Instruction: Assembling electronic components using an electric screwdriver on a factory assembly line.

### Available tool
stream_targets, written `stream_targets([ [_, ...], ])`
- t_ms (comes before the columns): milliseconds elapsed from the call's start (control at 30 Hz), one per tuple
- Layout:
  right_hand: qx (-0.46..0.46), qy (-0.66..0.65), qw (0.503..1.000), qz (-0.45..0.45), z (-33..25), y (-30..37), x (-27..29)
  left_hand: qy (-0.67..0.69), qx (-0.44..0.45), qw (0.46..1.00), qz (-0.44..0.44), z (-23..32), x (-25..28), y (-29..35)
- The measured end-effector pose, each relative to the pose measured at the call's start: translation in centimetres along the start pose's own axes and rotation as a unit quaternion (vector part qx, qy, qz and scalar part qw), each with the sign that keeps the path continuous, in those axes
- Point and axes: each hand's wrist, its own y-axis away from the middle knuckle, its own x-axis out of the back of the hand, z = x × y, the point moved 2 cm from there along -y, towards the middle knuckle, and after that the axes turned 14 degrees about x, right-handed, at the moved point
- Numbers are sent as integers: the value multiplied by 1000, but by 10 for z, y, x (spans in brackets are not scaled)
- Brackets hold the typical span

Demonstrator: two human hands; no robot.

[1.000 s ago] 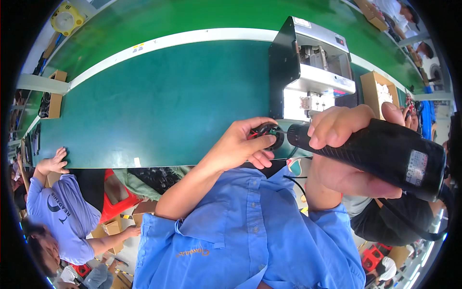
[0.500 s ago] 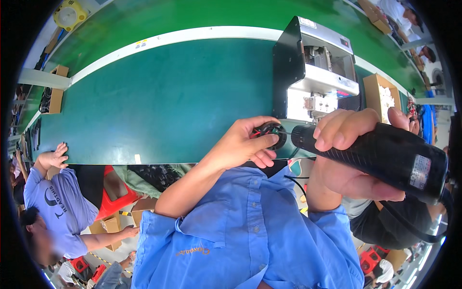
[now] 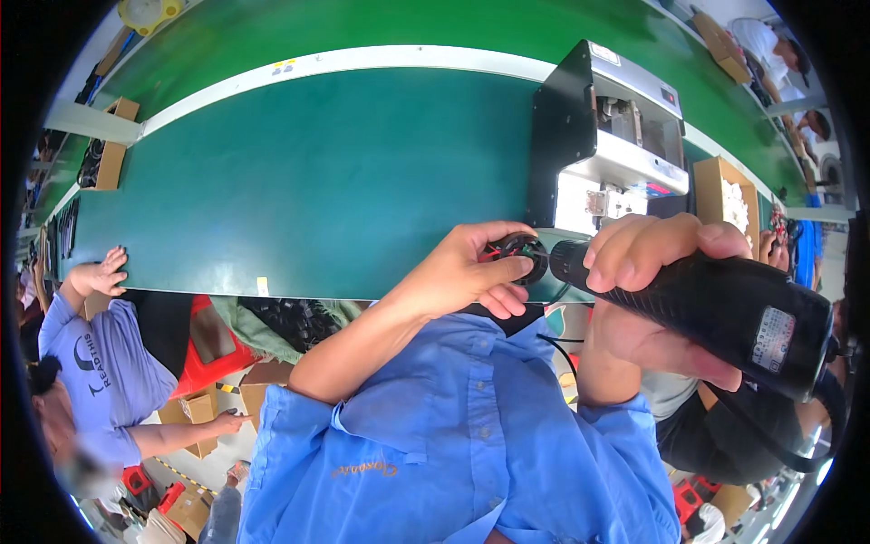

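Observation:
My right hand [image 3: 652,299] is wrapped round a black electric screwdriver [image 3: 716,308], held nearly level with its nose toward the left. A thick black cord leaves its rear end. My left hand [image 3: 467,270] pinches a small round black housing [image 3: 536,257] between thumb and fingers, near the bench's front edge. Inside the housing, red wires and a bit of green show. The screwdriver's nose faces the open side of the housing; whether its bit touches a screw there is too small to tell.
A metal bench machine [image 3: 616,136] with black side stands on the green bench [image 3: 344,181] beyond my right hand. A cardboard box of white parts [image 3: 728,204] is right of it. Another person's hand [image 3: 111,270] rests on the bench's left end. A conveyor-like green strip [image 3: 362,27] runs behind.
The view has shifted slightly, so bench and machine sit a little further right. Both hands keep their hold, with the screwdriver still pointed at the housing.

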Motion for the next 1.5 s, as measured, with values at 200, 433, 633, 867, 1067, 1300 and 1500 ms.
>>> stream_targets([
  [200,-17,-2,1000,-12,7,-2,-4,4,0,1000,-8,5,5,0],
  [433,-36,-74,984,160,-5,15,-8,-42,-10,998,-44,0,8,6],
  [633,-33,-10,995,95,-33,4,47,-501,-197,819,198,9,29,22],
  [867,-5,54,996,66,-13,-15,17,-519,-141,790,294,31,48,49],
  [1067,-24,28,997,74,-4,-20,16,-469,-297,733,394,20,65,53],
  [1300,-57,94,992,63,13,-30,8,-443,-183,823,304,15,81,65],
  [1500,-43,139,985,93,22,-36,-12,-465,-216,780,358,5,81,66],
])
